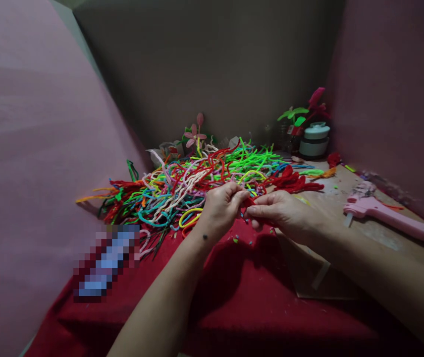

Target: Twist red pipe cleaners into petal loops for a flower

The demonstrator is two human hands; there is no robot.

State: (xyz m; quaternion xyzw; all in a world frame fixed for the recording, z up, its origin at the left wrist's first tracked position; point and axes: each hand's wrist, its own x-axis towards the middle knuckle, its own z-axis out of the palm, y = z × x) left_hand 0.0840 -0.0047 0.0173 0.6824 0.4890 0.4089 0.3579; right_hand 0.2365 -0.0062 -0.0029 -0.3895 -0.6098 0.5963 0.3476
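My left hand (222, 207) and my right hand (284, 212) meet over the front of the table, fingertips closed close together. Between them is a fuzzy red pipe cleaner (248, 202), pinched from both sides and partly covered by the fingers, so its full shape is hidden. Just behind the hands spreads a large tangled heap of colourful pipe cleaners (193, 183) in green, red, white, yellow, pink and blue. Looped red pipe cleaners (290, 179) lie beyond my right hand.
A pink hot glue gun (394, 212) lies on the right. At the back stand a lidded jar (314, 144), a pink pipe-cleaner flower (194, 136) and green leaves (293, 114). Red cloth (152, 307) covers the front; a brown cardboard piece (308, 277) sits under my right forearm. A blurred bluish object (108, 263) lies left.
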